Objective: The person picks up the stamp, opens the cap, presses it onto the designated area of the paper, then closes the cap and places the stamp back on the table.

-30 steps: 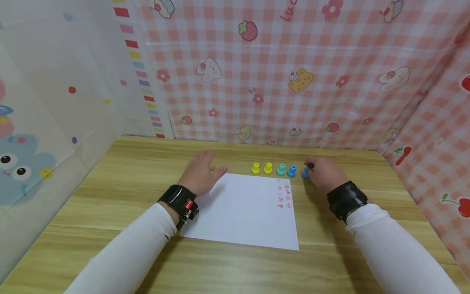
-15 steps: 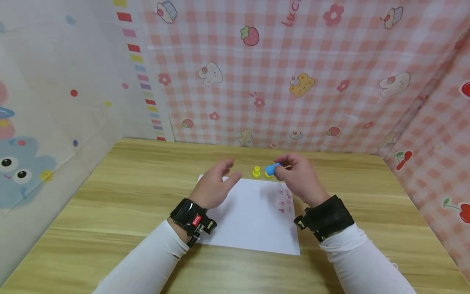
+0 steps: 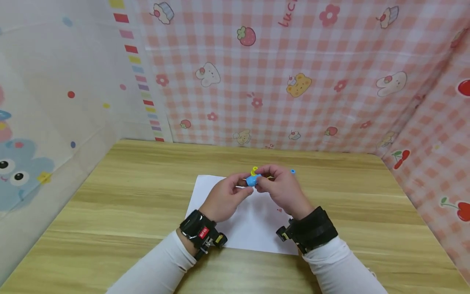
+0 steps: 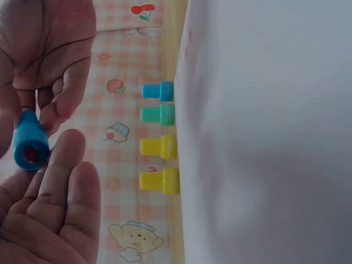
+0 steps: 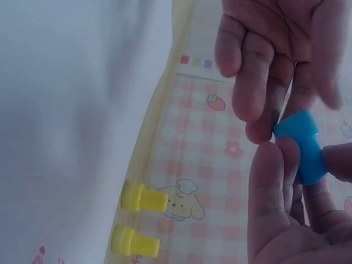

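The left forearm and right forearm are angled inward. The left hand is held with fingers loosely extended; the right hand is set opposite in a pinch.

Stamp — smooth plastic, paper — matt

The held stamp lies in the right hand, between it and the left hand. The sheet lies on the table, under both hands. Past its far edge, four stamps stand in a row: the leftmost stamp beyond the right fingertips, the rightmost stamp behind that hand's knuckles, two between. Farther back hangs the rear cloth; the side cloth hangs well right of the right hand.
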### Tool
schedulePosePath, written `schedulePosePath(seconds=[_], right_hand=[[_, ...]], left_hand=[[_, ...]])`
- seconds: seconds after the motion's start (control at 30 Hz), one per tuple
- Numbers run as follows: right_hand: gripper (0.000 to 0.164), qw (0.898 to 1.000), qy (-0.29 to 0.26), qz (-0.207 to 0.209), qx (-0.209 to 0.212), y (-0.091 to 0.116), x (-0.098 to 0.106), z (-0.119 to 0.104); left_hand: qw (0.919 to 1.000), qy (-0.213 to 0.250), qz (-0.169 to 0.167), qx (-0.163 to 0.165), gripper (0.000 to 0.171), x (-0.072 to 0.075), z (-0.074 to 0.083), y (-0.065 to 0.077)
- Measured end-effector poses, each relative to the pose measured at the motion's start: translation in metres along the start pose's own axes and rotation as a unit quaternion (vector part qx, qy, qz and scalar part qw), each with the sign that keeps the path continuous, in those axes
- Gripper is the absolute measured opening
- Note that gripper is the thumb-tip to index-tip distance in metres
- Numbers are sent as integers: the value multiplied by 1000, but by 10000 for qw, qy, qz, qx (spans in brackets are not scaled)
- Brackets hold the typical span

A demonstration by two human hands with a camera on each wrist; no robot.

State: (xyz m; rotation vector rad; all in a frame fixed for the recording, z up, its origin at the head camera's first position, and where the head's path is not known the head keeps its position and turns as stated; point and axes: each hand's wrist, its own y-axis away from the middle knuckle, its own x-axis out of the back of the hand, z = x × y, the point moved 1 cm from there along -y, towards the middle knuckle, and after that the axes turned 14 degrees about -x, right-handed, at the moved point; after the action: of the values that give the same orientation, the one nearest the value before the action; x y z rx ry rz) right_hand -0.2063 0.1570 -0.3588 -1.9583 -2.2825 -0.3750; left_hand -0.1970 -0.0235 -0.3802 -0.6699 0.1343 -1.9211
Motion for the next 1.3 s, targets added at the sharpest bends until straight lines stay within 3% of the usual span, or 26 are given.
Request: schedulePosePath(seconds=[0.13,0.4,0.5,0.7,1.0,1.17,1.3], right_hand=[[14,9998,121,-118,69,3,-3,0],[16,9958,820,-321,238,4,-2,0],[12,9936,987,-439,337,4,-4,0],[10,9927,1112,-292,371,6,-6,1],[10,9915,1278,-158,167,5,-7,1],[9,9914,1301,-115,-52,4,-9,3],[8,9921,1251,-75,-97,5,-11,4]], left_hand=[[9997,-15,255,-12,34,-1,-3,2],[9975,380,581,-94,22,-4,-8,4],[9964,576,613,-105,18,-4,-10,4],[9951,799,585,30,15,-4,-11,3],[9959,782,456,7,14,3,9,4],[9948,910,412,180,12,1,-10,2],[9939,1011,426,120,12,-1,-17,2]])
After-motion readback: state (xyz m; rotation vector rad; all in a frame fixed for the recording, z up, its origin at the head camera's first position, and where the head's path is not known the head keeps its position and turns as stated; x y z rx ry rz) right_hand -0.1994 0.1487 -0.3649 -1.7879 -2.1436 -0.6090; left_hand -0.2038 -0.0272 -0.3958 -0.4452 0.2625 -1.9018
